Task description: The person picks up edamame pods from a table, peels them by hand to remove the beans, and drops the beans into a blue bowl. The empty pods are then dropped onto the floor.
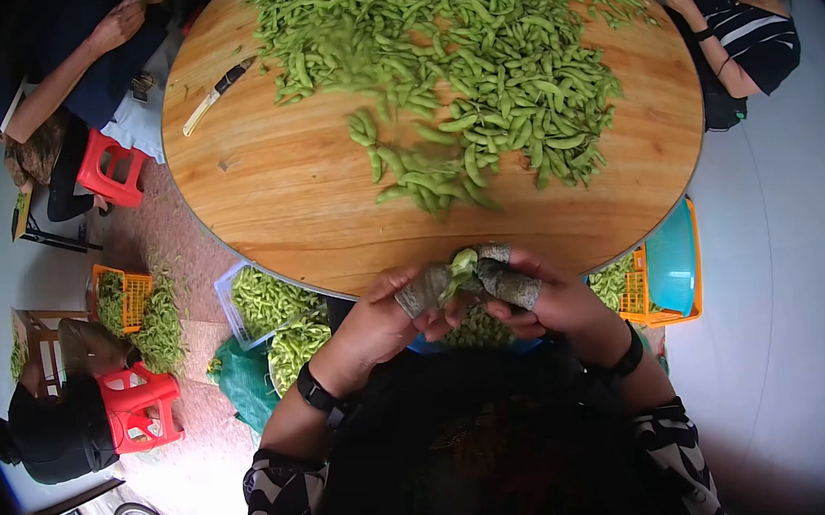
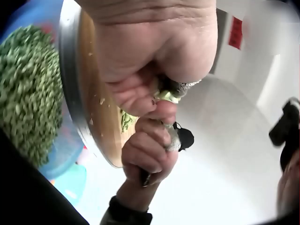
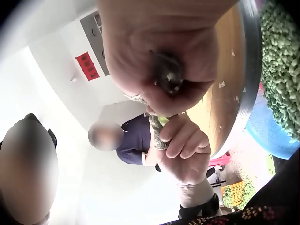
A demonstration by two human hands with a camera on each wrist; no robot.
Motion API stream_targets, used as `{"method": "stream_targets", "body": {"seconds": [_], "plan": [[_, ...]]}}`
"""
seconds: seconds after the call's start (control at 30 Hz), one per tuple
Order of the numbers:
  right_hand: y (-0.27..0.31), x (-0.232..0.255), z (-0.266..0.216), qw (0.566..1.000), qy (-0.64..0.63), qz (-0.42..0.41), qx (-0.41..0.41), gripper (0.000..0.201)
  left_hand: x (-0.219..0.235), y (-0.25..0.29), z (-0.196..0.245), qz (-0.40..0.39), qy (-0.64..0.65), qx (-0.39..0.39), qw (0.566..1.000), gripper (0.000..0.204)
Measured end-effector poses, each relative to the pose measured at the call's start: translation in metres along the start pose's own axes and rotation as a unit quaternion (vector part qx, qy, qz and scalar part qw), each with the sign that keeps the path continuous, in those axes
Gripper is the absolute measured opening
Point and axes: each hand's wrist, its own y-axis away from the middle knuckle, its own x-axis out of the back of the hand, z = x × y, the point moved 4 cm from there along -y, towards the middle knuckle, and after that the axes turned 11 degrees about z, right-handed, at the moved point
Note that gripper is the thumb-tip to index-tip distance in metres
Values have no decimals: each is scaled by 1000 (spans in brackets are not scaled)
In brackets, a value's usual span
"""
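Just off the table's near edge, my two hands meet around a green soybean pod [image 1: 464, 264]. My left hand [image 1: 383, 311] pinches the pod between thumb and fingers. Curled close against it, my right hand [image 1: 549, 293] grips a dark, handle-like thing [image 3: 168, 75], whose rounded end shows in the palm; its working end is hidden. Grey wrapping covers the left thumb [image 1: 423, 292] and the right thumb [image 1: 511, 287]. Below the hands, a blue basin [image 2: 70, 152] holds many shelled green beans [image 2: 30, 93].
A large heap of pods [image 1: 514, 76] covers much of the round wooden table [image 1: 276, 201]. A knife [image 1: 219, 95] lies at its left. Crates and bags of pods [image 1: 271, 297] stand below left, an orange crate [image 1: 638, 294] below right. Other people sit around.
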Motion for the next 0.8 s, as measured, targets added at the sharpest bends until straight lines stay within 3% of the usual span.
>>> {"method": "stream_targets", "body": {"seconds": [0.07,0.1,0.13,0.17,0.23,0.27,0.33,0.47,0.53,0.67,0.73,0.8], "plan": [[-1,0,4,1000,23,14,-4,34,-1,-1,-4,-20,15,13,1000,12],[-6,5,-2,949,215,105,205,37,0,-1,-6,-16,-104,-46,993,11],[-2,4,-8,811,389,186,395,42,0,-1,-6,-12,-221,-105,970,9],[-5,6,-5,810,389,187,396,42,-2,0,-5,-14,-221,-105,969,9],[-9,4,-3,732,503,194,417,47,-12,7,8,-13,-399,-297,867,8],[-6,-1,-2,731,504,194,418,47,-11,7,4,-12,-399,-298,867,8],[3,-14,1,713,530,190,417,49,-11,10,-3,-12,-432,-376,820,10],[7,-18,19,680,582,154,419,46,-10,20,-4,-31,-400,-330,854,15],[15,-22,14,645,552,184,496,37,-7,25,-4,-98,-332,-32,938,22],[24,-19,22,670,551,193,458,34,7,34,-10,-87,-379,5,921,22],[24,-13,30,689,559,181,425,39,20,34,-12,15,-405,-107,908,14],[32,-12,26,684,580,190,400,38,21,38,-10,49,-442,-127,886,12]]}}
